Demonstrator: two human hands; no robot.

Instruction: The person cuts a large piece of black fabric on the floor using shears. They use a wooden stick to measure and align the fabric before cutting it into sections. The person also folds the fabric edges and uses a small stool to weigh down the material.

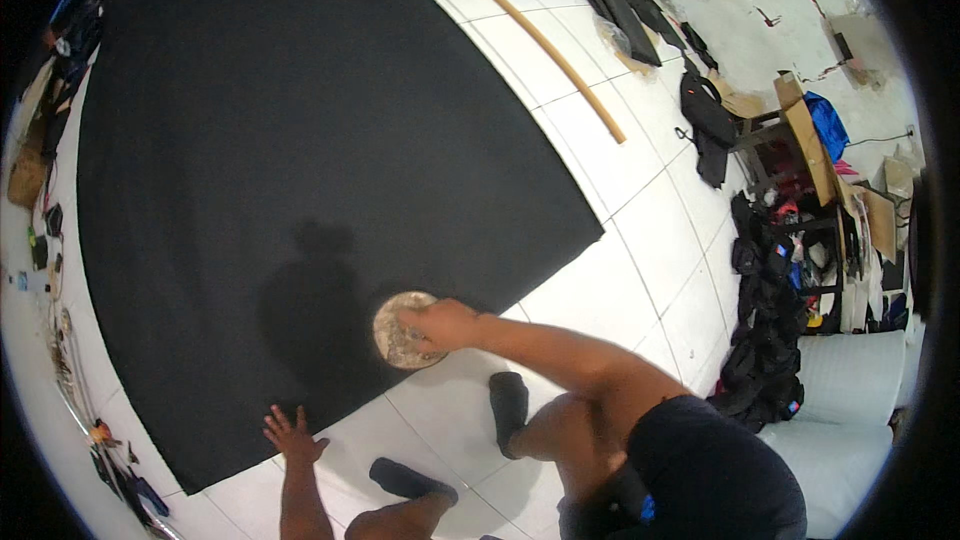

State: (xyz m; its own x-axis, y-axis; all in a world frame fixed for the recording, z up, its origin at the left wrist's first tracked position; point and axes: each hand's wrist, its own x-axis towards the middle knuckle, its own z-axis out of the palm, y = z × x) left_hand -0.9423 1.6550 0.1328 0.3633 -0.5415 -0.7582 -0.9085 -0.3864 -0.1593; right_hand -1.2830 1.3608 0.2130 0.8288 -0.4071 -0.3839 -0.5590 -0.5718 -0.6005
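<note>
Grasping round mottled disc [396, 343]: right hand [443, 326] | left hand [292, 437]: splayed, on matte black sheet [250, 130]

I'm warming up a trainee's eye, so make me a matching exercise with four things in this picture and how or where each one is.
1. left hand
2. right hand
3. tan pole
4. large sheet

A. on the round disc
B. black, beneath the disc
C. spread open at the sheet's near edge
D. on white tiles

Pairs: 1-C, 2-A, 3-D, 4-B
</note>
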